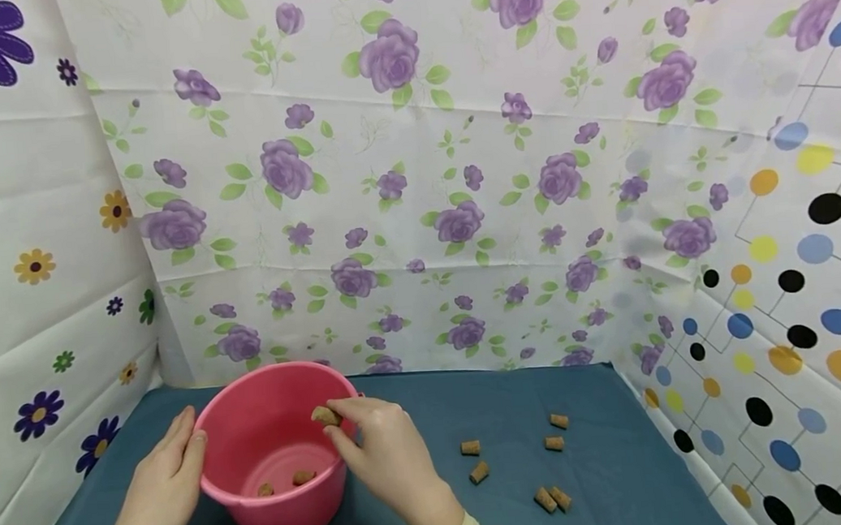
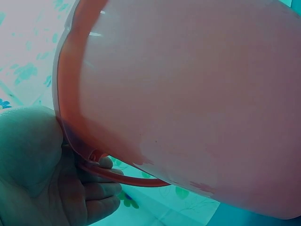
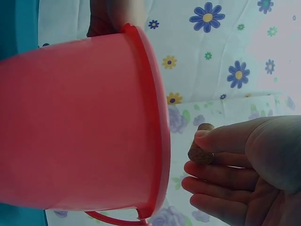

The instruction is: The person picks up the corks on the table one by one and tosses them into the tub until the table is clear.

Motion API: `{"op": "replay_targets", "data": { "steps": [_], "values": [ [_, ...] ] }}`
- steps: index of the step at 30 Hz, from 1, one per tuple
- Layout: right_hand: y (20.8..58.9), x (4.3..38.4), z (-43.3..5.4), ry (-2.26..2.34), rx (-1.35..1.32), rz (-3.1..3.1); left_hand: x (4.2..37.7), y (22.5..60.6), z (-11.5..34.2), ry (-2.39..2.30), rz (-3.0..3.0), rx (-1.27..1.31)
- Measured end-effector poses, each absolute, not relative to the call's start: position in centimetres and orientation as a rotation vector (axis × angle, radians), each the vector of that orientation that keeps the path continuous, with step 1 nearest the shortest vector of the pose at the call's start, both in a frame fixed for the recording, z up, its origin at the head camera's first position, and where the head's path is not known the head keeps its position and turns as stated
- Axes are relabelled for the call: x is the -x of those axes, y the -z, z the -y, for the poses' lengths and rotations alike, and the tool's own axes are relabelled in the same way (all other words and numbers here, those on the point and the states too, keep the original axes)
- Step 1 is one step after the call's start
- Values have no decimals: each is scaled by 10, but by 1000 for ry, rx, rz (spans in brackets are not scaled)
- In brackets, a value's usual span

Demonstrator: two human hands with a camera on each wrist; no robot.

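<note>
A pink plastic bucket [image 1: 284, 508] stands at the left front of the blue-covered table. My left hand [image 1: 159, 480] rests against the left side of its rim, fingers fairly straight; the left wrist view shows them beside the bucket's handle [image 2: 136, 181]. Between thumb and fingers, my right hand [image 1: 393, 451] pinches a cork [image 1: 325, 416] above the right part of the bucket's opening. The right wrist view shows that cork [image 3: 201, 145] just beyond the rim. Inside the bucket lie a cork [image 1: 304, 477] and another cork piece [image 1: 265, 490], partly hidden by the front rim.
Several corks lie on the blue cloth [image 1: 625, 460] to the right: a pair side by side [image 1: 553, 499], a cork [image 1: 479, 472] nearer the bucket, a cork [image 1: 559, 421] farther back. Patterned sheets [image 1: 414, 173] enclose the table at the back and both sides.
</note>
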State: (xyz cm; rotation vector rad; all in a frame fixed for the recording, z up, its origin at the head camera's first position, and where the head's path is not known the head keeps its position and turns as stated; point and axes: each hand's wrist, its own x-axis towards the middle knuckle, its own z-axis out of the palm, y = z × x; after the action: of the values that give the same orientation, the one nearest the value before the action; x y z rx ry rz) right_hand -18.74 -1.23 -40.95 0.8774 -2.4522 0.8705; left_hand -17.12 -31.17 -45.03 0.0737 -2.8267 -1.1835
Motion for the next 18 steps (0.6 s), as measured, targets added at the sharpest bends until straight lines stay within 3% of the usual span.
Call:
{"op": "replay_targets", "data": {
  "steps": [18],
  "values": [
    [412, 185, 25, -752, -962, 2497, 172, 450, 312, 1178, 2839, -92]
  ]
}}
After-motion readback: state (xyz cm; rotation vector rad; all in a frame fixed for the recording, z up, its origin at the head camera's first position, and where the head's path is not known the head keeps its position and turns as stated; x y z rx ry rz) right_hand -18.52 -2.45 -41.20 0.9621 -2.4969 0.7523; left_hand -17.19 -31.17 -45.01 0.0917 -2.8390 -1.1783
